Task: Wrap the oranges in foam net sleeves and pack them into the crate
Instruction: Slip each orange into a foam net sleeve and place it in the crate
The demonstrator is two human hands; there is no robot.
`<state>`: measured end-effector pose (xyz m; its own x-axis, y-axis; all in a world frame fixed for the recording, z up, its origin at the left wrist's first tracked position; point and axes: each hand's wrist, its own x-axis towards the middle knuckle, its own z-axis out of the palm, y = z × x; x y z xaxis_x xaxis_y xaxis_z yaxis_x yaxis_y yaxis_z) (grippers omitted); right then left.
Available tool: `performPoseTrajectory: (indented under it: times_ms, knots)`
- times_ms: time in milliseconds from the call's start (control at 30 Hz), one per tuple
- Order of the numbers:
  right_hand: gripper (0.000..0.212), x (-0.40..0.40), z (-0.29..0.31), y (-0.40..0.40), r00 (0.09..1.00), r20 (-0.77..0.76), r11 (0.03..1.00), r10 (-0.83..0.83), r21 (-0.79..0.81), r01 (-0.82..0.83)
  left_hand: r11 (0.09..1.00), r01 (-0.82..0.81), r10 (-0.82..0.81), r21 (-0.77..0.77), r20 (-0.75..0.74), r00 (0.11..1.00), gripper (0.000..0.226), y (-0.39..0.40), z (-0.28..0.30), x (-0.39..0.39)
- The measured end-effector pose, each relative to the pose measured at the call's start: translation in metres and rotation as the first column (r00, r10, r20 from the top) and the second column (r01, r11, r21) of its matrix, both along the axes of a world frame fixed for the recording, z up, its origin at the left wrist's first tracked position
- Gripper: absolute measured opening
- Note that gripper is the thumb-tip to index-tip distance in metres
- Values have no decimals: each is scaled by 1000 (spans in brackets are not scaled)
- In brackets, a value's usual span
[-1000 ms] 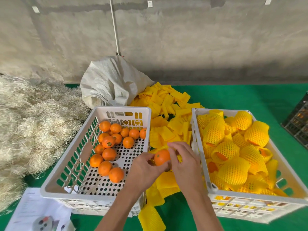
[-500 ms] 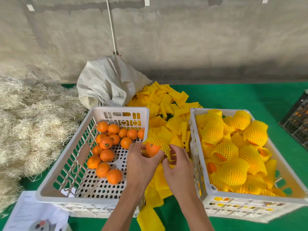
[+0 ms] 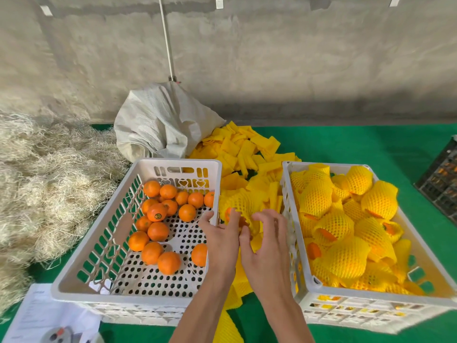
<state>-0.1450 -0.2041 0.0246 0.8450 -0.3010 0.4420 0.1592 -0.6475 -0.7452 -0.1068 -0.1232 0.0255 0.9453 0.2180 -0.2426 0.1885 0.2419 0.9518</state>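
Bare grey concrete wall, thin white pole against it, green mat covering the surface, even, soft light

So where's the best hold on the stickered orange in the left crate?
Grip the stickered orange from above, fingers around its round upper half. It sits on top of neighbouring oranges, so its sides are partly blocked but its top is clear.

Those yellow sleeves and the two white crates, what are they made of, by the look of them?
The yellow sleeves look like soft foam netting, matte: an open diamond mesh that stretches round each wrapped orange. The left crate and right crate seem moulded plastic, smooth with a slight sheen, with punched holes and slots. The exact plastic can't be told.
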Motion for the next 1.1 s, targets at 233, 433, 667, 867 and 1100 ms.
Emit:
performPoseTrajectory:
  times_ms: [233, 433, 667, 867, 1100]
  knots:
    - [36, -3, -3, -22, 1000, -14, 979, -2, 204, 5, 959, 284, -283, 4, 66, 957, 45, 5, 5, -7]
    - [32, -13, 5, -43, 984, 139, 982, -110, 167, 86, 972, 179, -213, 152, 249, 945, 41, -26, 11, -9]
    - [34, -32, 14, -107, 907, 232, 933, -352, 158, 322, 911, 381, -411, 154, 306, 859, 42, -107, 21, -17]
    - [31, -42, 5, -150, 894, 177, 912, -411, 71, 405, 785, 568, -619, 249, 256, 743, 58, -158, 21, -9]
    - [27, -32, -3, -135, 890, 62, 884, -451, -105, 456, 848, 455, -517, 271, 238, 822, 36, -125, 19, 0]
